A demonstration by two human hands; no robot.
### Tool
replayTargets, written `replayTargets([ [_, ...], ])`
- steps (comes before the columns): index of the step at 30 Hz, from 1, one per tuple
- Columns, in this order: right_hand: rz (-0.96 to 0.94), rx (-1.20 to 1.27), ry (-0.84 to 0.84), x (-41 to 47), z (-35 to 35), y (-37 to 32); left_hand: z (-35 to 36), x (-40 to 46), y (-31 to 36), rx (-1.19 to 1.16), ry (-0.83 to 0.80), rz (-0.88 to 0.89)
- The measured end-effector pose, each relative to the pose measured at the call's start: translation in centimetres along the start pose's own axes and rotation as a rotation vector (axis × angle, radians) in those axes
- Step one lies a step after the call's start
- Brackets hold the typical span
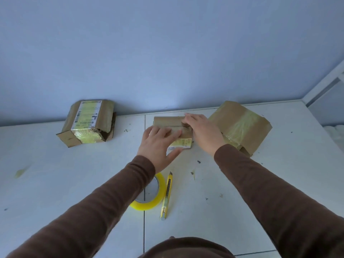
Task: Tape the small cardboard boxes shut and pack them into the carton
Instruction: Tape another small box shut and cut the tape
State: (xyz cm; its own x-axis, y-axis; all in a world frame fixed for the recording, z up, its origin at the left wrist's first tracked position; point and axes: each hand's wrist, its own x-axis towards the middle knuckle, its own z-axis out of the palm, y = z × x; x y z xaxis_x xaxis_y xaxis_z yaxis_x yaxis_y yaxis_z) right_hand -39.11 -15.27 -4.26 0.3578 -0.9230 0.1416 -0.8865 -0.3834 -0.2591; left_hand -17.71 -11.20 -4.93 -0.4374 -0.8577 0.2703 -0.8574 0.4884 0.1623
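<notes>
Much of the middle small cardboard box (pixel 168 125) is hidden: the left hand (pixel 160 144) lies across its near-left part with fingers straight and flat on the top flaps, thumb along the near side, and the right hand (pixel 202 132) covers its right end, fingers bent down onto the flap seam. Whether the right fingertips pinch anything there is hard to make out. Only part of a yellow label (pixel 183 143) shows on the box's near face, between the two hands. This box sits near the far edge of the white table (pixel 260 192), about midway along it.

The roll of yellow tape (pixel 154 199) lies flat nearer the front edge, its left half hidden under the left sleeve (pixel 96 202). Just beside it on the right lies one yellow utility knife (pixel 167 195), apart from the roll, blade end pointing toward the far edge.

Three cardboard boxes are counted in all. The left box (pixel 87 123) stands near the far edge, well apart from the hands, with a printed label on top and a torn, open end; the print is too small to read. The right box (pixel 240 125), wrapped in yellowish tape, sits just beside the right hand, its near-left corner hidden behind the right wrist. No larger carton can be told apart.
</notes>
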Motion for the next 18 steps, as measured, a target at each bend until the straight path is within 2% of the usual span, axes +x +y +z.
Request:
replayTargets([
  [2, 0.093, 0.211, 0.044, -0.2, -0.2, -0.9, -0.5, -0.1, -0.4, -0.211, 0.033, -0.068],
  [5, 0.441, 0.795, 0.187, -0.5, -0.4, -2.9, -0.8, 0.9, -2.9, -0.643, 0.216, -0.398],
  [6, 0.551, 0.978, 0.178, -0.5, -0.2, -3.4, -0.9, 1.3, -3.4, -0.801, 0.191, -0.558],
  [8, 0.705, 1.241, 0.072, -0.5, 0.4, -4.2, -0.6, 2.1, -3.5, -1.185, -0.014, -0.862],
  [10, 0.763, 1.385, -0.006, -0.8, 1.2, -5.0, 0.7, 1.9, -3.2, -1.448, -0.120, -0.979],
  [15, 0.767, 1.484, 0.071, -1.0, 2.9, -5.9, 1.9, 1.7, -1.2, -1.467, 0.019, -1.019],
  [18, 0.736, 1.448, 0.031, -1.0, 2.5, -6.0, 1.8, 1.7, -1.2, -1.470, -0.004, -0.964],
])
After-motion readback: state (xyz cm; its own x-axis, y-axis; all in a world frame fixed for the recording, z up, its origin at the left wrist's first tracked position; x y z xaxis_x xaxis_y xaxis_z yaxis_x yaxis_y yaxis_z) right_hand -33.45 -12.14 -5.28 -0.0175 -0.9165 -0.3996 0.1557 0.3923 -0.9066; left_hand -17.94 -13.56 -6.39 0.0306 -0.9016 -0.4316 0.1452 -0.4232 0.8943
